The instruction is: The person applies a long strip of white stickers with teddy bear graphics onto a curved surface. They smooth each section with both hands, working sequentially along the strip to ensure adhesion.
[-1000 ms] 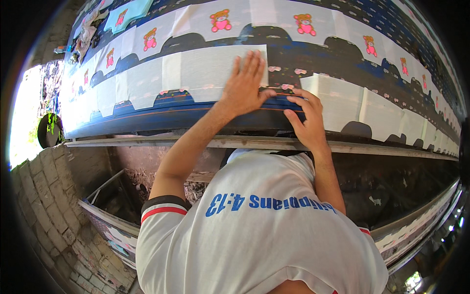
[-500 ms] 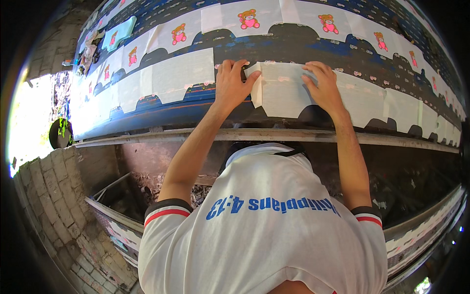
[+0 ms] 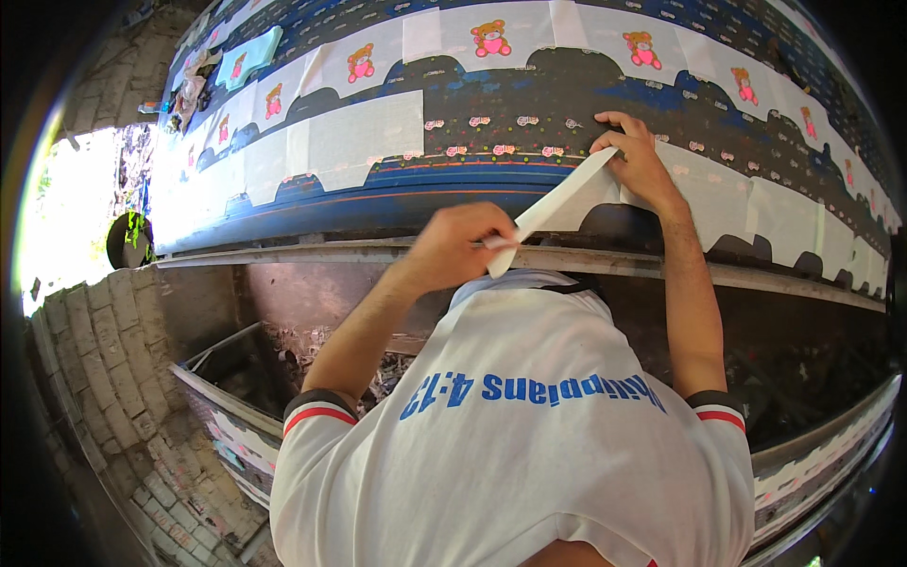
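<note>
Both hands grip the white fabric piece, left hand pinching, right hand pinning it to the table; yanking probably tears it.

This is a fabric printing workshop, partly open to daylight. A long printing table stretches away on both sides of the hands, covered in dark blue cloth with rows of white panels and pink teddy-bear prints. Below the hands runs the table's metal edge rail. Down to the left of the left hand stands a rough brick wall, and beside it a trough holding more printed strips.
</note>
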### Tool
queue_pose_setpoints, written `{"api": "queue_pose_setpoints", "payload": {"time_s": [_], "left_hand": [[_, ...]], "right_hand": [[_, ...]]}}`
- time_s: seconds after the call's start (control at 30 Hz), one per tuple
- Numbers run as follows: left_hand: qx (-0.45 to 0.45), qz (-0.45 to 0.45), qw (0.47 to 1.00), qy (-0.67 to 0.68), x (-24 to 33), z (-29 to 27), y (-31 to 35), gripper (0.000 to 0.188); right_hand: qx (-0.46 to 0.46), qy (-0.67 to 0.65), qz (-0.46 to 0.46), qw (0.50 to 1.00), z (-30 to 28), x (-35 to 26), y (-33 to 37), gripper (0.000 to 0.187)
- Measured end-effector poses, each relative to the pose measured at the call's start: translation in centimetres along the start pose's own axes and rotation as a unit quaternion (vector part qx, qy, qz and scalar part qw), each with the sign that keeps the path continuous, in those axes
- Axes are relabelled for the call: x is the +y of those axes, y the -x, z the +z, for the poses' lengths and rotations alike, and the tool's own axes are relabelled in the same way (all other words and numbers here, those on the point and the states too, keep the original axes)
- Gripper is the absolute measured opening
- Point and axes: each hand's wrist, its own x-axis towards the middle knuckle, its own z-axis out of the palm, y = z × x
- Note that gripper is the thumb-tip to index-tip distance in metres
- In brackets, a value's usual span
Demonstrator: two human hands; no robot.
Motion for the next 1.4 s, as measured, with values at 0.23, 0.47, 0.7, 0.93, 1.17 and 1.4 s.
{"api": "queue_pose_setpoints", "payload": {"time_s": [0.23,0.47,0.7,0.93,1.17,1.4], "left_hand": [[0.287,-0.189,0.938,0.051,-7.4,-9.6,-1.1,0.02],[0.296,-0.179,0.938,0.034,-19.4,-15.0,-4.8,0.032],[0.292,-0.183,0.938,0.045,-22.9,-15.1,-6.5,0.035],[0.319,-0.176,0.931,-0.013,-22.3,-14.5,-6.9,0.038],[0.322,-0.196,0.924,-0.058,-21.9,-14.5,-7.1,0.044],[0.348,-0.189,0.909,-0.13,-21.1,-14.6,-7.4,0.044]], "right_hand": [[0.028,0.009,0.03,0.999,0.9,-0.6,-1.7,0.016],[0.123,0.015,0.09,0.988,4.0,-1.4,-6.3,0.018],[0.185,0.083,0.099,0.974,6.0,-0.7,-7.2,0.031],[0.215,0.12,0.087,0.965,6.5,-1.1,-7.5,0.03],[0.227,0.144,0.084,0.96,6.9,-1.5,-7.5,0.029],[0.221,0.149,0.082,0.961,6.9,-1.3,-7.7,0.027]]}}
